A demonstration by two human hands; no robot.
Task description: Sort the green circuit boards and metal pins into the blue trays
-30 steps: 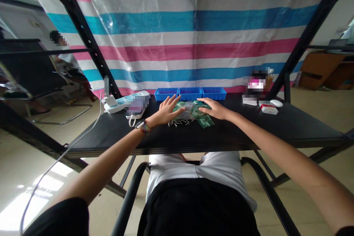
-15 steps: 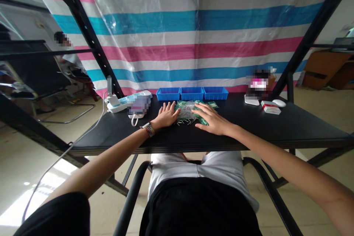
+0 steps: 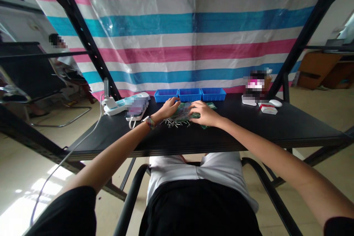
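Note:
A heap of small green circuit boards (image 3: pixel 184 112) in clear plastic lies on the black table (image 3: pixel 249 132), with small metal pins (image 3: pixel 173 122) scattered at its front. My left hand (image 3: pixel 166 108) curls round the heap's left side. My right hand (image 3: pixel 204 112) curls round its right side. Both hands have bent fingers gripping the heap between them.
Three blue bins (image 3: pixel 190 94) stand in a row behind the heap. A white power strip (image 3: pixel 113 106) with a cable lies at the left. A white mouse (image 3: pixel 276 103) and a small red-and-white box (image 3: pixel 267 108) lie at the right. A striped tarp hangs behind.
My hands lay flat and spread on the heap; now both have curled their fingers and closed in on its sides, bunching the boards together.

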